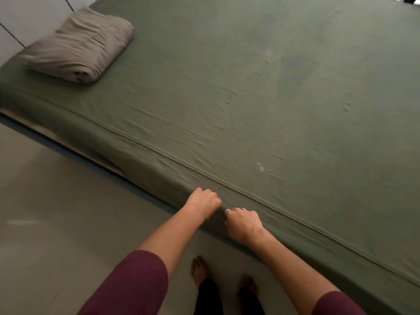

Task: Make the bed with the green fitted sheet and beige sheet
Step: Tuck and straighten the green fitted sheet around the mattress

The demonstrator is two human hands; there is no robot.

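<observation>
Bed (20,111) covered by a dull green cotton fitted sheet (261,87), seen from above by a person standing at its near side edge. The green fitted sheet is stretched over the whole top of the mattress and runs down the side wall; a straight seam line follows the mattress edge from 9 o'clock to 4 o'clock across the view, with shallow creases fanning out just above it and a few small pale marks on the fabric toward 3 o'clock. The left hand (203,201) and the right hand (242,221) lie side by side, nearly touching, at 6 o'clock on the side wall of the mattress just below the seam; both have their fingers curled into the green cloth, gripping a fold of it, knuckles upward. Rings show on fingers of both hands. Both forearms are bare, with dark maroon sleeves (134,285) ending near the elbows. A folded beige sheet (79,45), a soft creased bundle with its layered edge facing the viewer, rests on the green fitted sheet at 10 o'clock, close to the far left corner of the bed and well apart from the hands. Grey tiled floor (56,212) fills the 8 o'clock area, and two bare feet (200,270) stand on it at 6 o'clock, just beside the bed.
</observation>
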